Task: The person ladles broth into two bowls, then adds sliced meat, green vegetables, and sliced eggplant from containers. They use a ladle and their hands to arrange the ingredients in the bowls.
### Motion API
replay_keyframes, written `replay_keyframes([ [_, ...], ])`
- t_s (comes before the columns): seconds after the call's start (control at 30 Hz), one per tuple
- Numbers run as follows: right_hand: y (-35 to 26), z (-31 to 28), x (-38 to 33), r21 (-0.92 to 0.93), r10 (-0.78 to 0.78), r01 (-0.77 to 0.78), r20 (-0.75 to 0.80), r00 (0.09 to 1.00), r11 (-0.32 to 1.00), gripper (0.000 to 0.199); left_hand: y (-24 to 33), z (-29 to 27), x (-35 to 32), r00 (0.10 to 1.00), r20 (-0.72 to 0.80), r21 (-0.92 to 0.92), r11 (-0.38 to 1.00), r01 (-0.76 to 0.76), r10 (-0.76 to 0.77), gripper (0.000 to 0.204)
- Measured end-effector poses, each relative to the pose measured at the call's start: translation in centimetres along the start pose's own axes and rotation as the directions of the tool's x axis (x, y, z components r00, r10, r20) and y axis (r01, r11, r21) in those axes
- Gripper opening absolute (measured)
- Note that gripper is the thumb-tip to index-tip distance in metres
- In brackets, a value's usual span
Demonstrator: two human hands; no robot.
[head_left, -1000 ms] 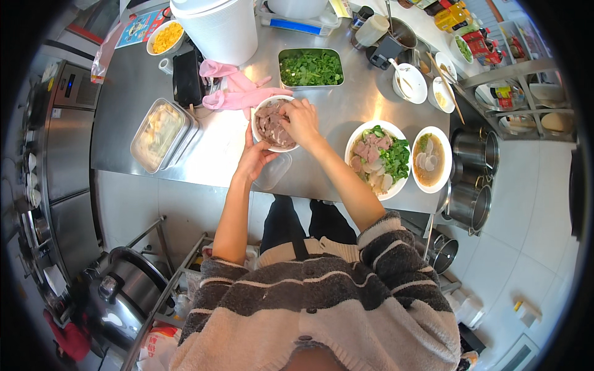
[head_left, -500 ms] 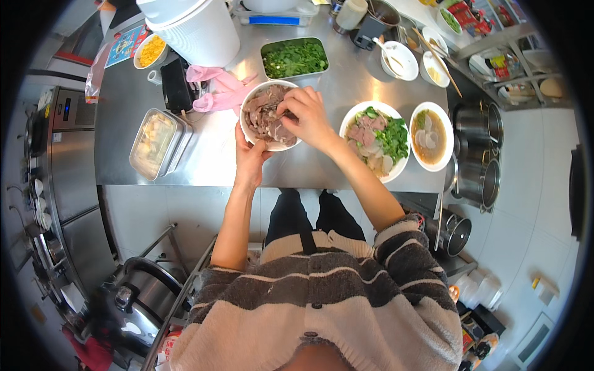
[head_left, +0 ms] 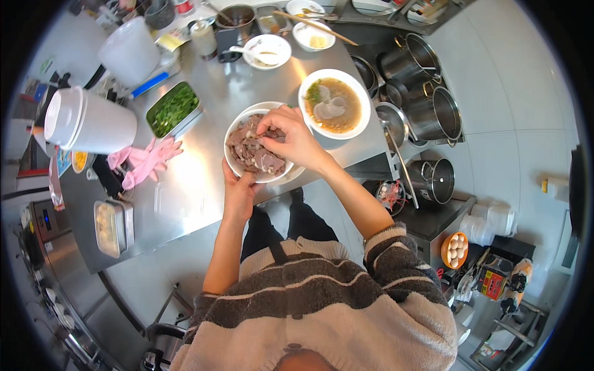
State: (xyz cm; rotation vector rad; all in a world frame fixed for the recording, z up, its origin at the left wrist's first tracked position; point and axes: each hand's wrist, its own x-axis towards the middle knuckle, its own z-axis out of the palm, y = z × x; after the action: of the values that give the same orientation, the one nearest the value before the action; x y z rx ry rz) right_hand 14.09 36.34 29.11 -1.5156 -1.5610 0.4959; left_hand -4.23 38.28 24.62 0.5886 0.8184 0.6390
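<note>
My left hand (head_left: 240, 188) grips the near-left rim of a white bowl (head_left: 266, 180) filled with sliced cooked meat (head_left: 260, 159). Into that bowl reaches my right hand (head_left: 293, 139), fingers pinched on slices of the meat. The meat bowl overlaps another white bowl (head_left: 257, 106), of which only rim parts show; its contents are hidden. Just to the right and farther back stands a white bowl of broth (head_left: 366, 108) with pale round slices and chopped greens.
Chopped greens fill a metal tray (head_left: 183, 128) at the left. Pink rubber gloves (head_left: 148, 162), a white bucket (head_left: 93, 120) and a lidded container (head_left: 111, 230) sit farther left. Behind are a small bowl with a spoon (head_left: 278, 55) and chopsticks (head_left: 315, 26). Steel pots (head_left: 439, 114) stand right.
The view has turned right. My hands have carried the meat bowl rightward along the counter, over the bowl that held meat and greens. My right fingers stay in the meat.
</note>
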Motion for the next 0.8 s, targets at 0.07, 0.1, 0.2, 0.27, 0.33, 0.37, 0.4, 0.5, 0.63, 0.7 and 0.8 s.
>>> replay_keyframes([
  [0.07, 1.3, -2.3, -1.1, 0.012, -0.012, 0.012, -0.01, 1.0, 1.0, 0.016, -1.6, 2.2, 0.5, 0.999, 0.025, -0.007, 1.0, 0.02, -0.02, 0.075],
  [0.1, 1.9, -3.3, -1.5, 0.007, 0.002, -0.002, -0.007, 1.0, 1.0, 0.015, -2.2, 3.0, 0.8, 0.999, 0.049, -0.003, 1.0, -0.015, 0.015, 0.072],
  [0.2, 4.0, -6.9, -2.1, 0.078, 0.052, -0.047, -0.074, 0.996, 0.996, 0.014, -4.0, 5.2, 1.7, 0.999, 0.036, 0.036, 0.999, -0.016, 0.015, 0.072],
  [0.27, 5.5, -9.5, -2.2, 0.129, 0.083, -0.069, -0.105, 0.991, 0.989, 0.013, -4.9, 6.1, 2.1, 1.0, -0.009, 0.048, 0.999, 0.001, -0.001, 0.075],
  [0.33, 7.5, -11.9, -1.6, 0.215, 0.079, -0.054, -0.109, 0.991, 0.975, 0.016, -5.7, 6.8, 2.6, 0.999, -0.052, 0.019, 1.0, -0.011, 0.012, 0.079],
  [0.37, 8.9, -13.1, -0.9, 0.184, 0.061, -0.038, -0.118, 0.991, 0.982, 0.016, -6.0, 7.1, 2.7, 0.996, -0.083, 0.027, 0.999, -0.027, 0.029, 0.079],
  [0.4, 10.3, -14.2, -0.4, 0.122, 0.082, -0.071, -0.091, 0.992, 0.99, 0.016, -6.3, 7.3, 2.8, 0.994, -0.102, 0.028, 0.999, -0.04, 0.043, 0.079],
  [0.5, 15.1, -15.9, 0.4, -0.058, 0.044, -0.046, -0.039, 0.998, 0.997, 0.015, -6.9, 7.8, 2.6, 0.98, -0.173, 0.008, 0.995, -0.103, 0.103, 0.078],
  [0.63, 22.0, -14.3, 0.9, 0.13, 0.308, -0.315, 0.071, 0.949, 0.94, 0.013, -7.2, 7.9, 1.8, 0.96, -0.232, 0.007, 0.988, -0.157, 0.154, 0.081],
  [0.7, 24.4, -13.5, 1.2, 0.291, 0.531, -0.561, 0.182, 0.827, 0.775, 0.012, -7.2, 7.8, 1.5, 0.953, -0.257, 0.015, 0.987, -0.162, 0.16, 0.081],
  [0.8, 26.2, -13.0, 1.5, 0.168, 0.563, -0.578, 0.129, 0.816, 0.799, 0.01, -7.1, 7.7, 1.0, 0.941, -0.282, 0.019, 0.982, -0.19, 0.188, 0.08],
])
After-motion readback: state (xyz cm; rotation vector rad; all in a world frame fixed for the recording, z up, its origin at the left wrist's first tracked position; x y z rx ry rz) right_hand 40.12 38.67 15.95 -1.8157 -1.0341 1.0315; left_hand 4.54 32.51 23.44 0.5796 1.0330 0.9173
